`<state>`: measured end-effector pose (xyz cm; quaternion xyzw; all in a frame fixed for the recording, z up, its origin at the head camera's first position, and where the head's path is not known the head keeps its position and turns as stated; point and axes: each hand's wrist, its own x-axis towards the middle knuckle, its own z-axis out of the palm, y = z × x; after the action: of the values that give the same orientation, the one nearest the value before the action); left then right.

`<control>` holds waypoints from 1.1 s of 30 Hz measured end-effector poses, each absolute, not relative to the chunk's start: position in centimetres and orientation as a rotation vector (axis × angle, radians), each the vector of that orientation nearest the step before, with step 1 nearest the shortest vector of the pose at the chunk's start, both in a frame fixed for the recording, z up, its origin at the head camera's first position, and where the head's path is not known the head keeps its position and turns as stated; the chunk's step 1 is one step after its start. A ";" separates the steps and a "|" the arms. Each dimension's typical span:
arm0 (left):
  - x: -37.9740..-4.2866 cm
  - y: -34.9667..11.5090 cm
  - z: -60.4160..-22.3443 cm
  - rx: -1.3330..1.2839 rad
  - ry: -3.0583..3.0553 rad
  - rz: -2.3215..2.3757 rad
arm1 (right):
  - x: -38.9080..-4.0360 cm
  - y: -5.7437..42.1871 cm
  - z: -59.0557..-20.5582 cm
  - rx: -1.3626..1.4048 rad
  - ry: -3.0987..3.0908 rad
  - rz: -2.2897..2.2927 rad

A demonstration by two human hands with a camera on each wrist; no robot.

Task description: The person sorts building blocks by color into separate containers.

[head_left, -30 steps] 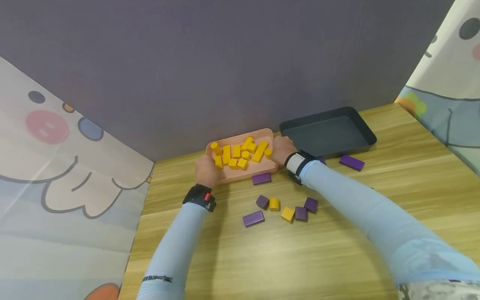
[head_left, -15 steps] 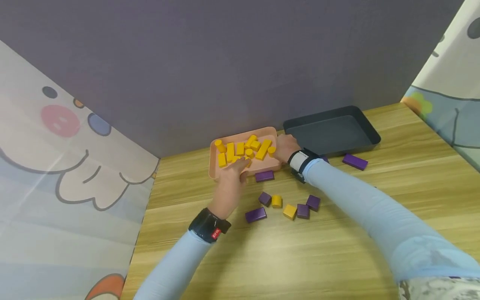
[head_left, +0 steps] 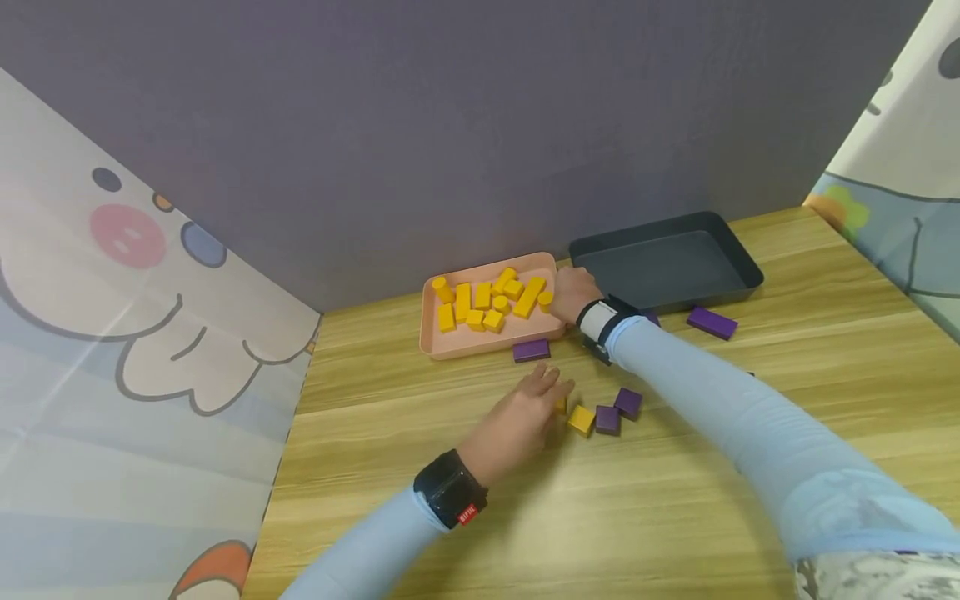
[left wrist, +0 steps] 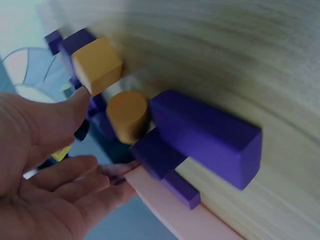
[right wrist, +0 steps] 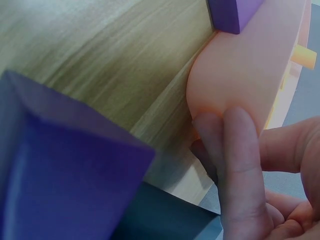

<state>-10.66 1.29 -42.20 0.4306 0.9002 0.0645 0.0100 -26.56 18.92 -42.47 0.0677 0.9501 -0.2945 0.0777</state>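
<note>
Fingers [left wrist: 80, 187] of your left hand [head_left: 513, 429] are loosely parted, with the thumb well away from them, and have hold of nothing; they reach over the yellow cylinder [left wrist: 127, 112], near the yellow cube [head_left: 581, 421]. Half a second ago this hand was at the pink tray [head_left: 480, 344]; now it has come to the loose pieces on the table [head_left: 375, 417], and in the head view it hides a purple cube [left wrist: 157, 150] and a long purple block [left wrist: 205, 137] which were visible then. Your right hand [head_left: 574, 296] stays at the tray's right end, its thumb and fingers pinching the wall. The yellow blocks [head_left: 462, 302] remain inside. On your left wristband [head_left: 446, 485], the red label [head_left: 467, 514] carries white letters, too small to read surely.
</note>
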 end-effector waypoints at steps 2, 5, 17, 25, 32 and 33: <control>-10.7 1.5 -42.8 1.407 2.791 0.096 | -26.6 18.9 -42.6 0.199 2.844 -0.874; -10.8 2.0 -43.2 1.467 2.774 -0.032 | -26.7 19.0 -42.7 0.197 2.852 -0.862; -11.5 3.2 -43.6 1.453 2.777 -0.319 | -26.6 18.6 -42.5 0.260 2.827 -0.866; -11.6 3.3 -43.8 1.454 2.774 -0.315 | -26.5 18.6 -42.3 0.257 2.835 -0.860; -11.6 3.1 -43.4 1.463 2.756 -0.143 | -26.7 18.6 -42.5 0.273 2.830 -0.848; -11.7 3.0 -43.2 1.463 2.759 -0.122 | -26.7 18.6 -42.6 0.272 2.834 -0.846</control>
<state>-11.66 3.03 -43.17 0.4681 0.8828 -0.0389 0.0080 -26.68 18.58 -42.57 0.0913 0.9506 -0.2839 0.0856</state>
